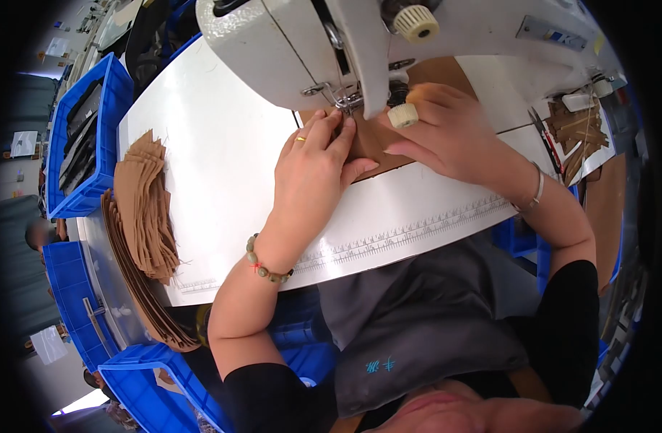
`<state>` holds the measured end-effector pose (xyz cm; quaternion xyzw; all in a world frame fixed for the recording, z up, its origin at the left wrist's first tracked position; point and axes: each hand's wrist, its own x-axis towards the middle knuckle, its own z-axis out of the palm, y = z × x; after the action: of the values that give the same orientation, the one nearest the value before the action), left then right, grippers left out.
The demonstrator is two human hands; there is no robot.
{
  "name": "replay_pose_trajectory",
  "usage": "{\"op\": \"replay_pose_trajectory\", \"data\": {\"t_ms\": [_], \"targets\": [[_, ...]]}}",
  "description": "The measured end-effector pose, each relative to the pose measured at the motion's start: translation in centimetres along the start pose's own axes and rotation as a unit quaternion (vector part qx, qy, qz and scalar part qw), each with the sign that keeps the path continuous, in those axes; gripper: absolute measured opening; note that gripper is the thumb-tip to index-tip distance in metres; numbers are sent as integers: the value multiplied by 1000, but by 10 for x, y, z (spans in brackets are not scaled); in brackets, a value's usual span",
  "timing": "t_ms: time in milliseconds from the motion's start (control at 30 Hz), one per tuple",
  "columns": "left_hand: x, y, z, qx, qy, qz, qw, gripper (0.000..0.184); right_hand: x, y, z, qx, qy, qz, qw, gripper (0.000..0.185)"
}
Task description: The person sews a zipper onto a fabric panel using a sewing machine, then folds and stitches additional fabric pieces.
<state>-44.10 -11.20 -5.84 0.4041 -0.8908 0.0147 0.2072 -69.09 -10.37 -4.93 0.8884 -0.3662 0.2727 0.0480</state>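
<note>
A brown piece [378,148] lies on the white table under the needle area of a sewing machine [288,50]. My left hand [309,159] rests on the left part of this piece, fingertips beside the presser foot and thumb spread to the right. To the right of the needle, my right hand [446,133] is over the same piece, its fingers bent and slightly blurred near a cream knob [402,115]. Whether its fingers pinch the piece is hidden.
Stacked brown pieces [145,209] lie at the table's left edge. Blue bins [107,130] stand further left, one holding dark pieces. Scissors [547,144] and brown strips [578,133] are at the right. A ruler scale [410,234] runs along the front edge.
</note>
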Motion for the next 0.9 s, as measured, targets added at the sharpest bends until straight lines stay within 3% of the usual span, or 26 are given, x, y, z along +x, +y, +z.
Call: {"op": "replay_pose_trajectory", "data": {"t_ms": [67,133,233,333,467,633,700,733,900], "targets": [[-3,1,1,-15,10,-12,1000,59,-6,4,-68,-39,62,-47,996,26],[-3,3,0,-30,-6,-22,999,60,-28,31,-134,-167,175,-48,969,22],[-3,6,1,-6,1,-25,1000,61,-82,104,-199,-253,350,121,894,26],[-3,8,3,16,21,-5,1000,62,-135,183,-218,-214,422,286,833,30],[-2,8,2,30,17,-4,999,63,-195,256,-220,-124,442,429,778,35],[-2,8,2,36,18,2,999,62,-244,299,-219,-78,467,496,728,42],[-3,9,3,39,20,0,999,62,-265,313,-230,-83,454,503,731,43],[-3,8,3,43,20,0,999,62,-286,329,-241,-310,284,493,762,46],[-3,9,3,25,-5,-10,1000,62,-236,368,-307,-103,342,462,812,51]]}}
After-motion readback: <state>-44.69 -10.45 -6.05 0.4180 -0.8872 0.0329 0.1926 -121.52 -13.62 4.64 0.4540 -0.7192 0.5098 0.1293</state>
